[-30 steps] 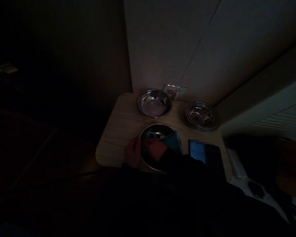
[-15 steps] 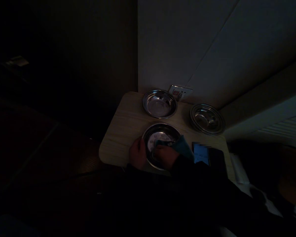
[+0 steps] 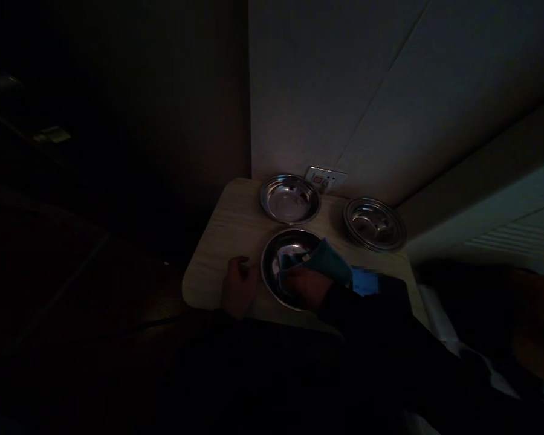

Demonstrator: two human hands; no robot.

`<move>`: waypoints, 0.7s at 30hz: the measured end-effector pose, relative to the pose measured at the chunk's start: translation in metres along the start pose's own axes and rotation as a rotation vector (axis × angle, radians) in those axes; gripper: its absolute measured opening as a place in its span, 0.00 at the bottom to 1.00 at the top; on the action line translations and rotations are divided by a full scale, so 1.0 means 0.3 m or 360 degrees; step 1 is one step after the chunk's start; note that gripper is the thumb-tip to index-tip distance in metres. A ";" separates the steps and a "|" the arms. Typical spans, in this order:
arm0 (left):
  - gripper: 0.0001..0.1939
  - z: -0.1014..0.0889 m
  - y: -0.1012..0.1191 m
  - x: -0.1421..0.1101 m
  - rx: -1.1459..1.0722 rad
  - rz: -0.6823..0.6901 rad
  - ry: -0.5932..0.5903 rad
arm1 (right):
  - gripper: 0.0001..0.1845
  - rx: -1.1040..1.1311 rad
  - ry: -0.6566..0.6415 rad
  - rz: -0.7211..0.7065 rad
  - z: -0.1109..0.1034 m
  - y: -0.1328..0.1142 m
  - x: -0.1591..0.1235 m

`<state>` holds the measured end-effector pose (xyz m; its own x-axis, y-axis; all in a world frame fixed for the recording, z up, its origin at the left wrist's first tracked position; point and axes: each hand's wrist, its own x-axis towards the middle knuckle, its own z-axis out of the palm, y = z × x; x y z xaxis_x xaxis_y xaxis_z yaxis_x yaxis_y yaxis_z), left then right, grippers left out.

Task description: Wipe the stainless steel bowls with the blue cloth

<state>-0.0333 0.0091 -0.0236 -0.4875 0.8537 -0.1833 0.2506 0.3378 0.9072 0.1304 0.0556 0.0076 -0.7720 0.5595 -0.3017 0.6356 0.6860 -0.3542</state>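
Note:
A shiny steel bowl (image 3: 275,240) sits on the small wooden-topped table (image 3: 211,251). Inside it, my right hand (image 3: 307,285) grips a teal cloth (image 3: 329,263) and presses part of it against the bowl's bottom. The rest of the cloth rises over the right rim. Just left of the bowl is my left hand (image 3: 240,287), apart from the rim, with a gap between thumb and fingers and nothing held. Dim light hides most finger detail.
Another steel bowl (image 3: 290,199) stands at the back by the wall socket (image 3: 326,179). A stack of steel bowls (image 3: 374,223) is at the back right. On the right lies a phone with a lit screen (image 3: 365,281), partly behind my sleeve. A person's dark shape is at far right.
My left hand has let go of the bowl's rim and moved left. My right hand stays in the bowl with the cloth, whose loose end now stands higher. The view has shifted slightly.

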 end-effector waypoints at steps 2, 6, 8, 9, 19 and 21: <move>0.19 0.028 0.014 0.020 -0.0014 0.0070 -0.0108 | 0.13 -0.0048 -0.0052 0.0043 -0.004 -0.013 -0.017; 0.18 0.077 0.020 0.034 -0.0075 0.0170 -0.0274 | 0.12 -0.0100 -0.0117 0.0098 -0.021 -0.028 -0.047; 0.17 0.085 0.017 0.029 -0.0101 0.0209 -0.0285 | 0.11 -0.0146 -0.0169 0.0168 -0.031 -0.013 -0.067; 0.17 0.087 0.016 0.025 -0.0123 0.0232 -0.0289 | 0.10 -0.0172 -0.0196 0.0207 -0.034 -0.003 -0.076; 0.19 0.105 0.018 -0.004 -0.0142 0.0142 -0.0131 | 0.12 -0.0131 -0.0053 0.0314 0.001 -0.033 0.022; 0.19 0.101 0.016 0.000 -0.0122 0.0128 -0.0105 | 0.13 -0.0133 0.0027 0.0367 -0.008 -0.043 0.074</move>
<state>-0.0066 0.0228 -0.0307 -0.4118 0.9018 -0.1309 0.2205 0.2380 0.9459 0.1050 0.0601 0.0075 -0.6071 0.7130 -0.3507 0.7925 0.5751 -0.2029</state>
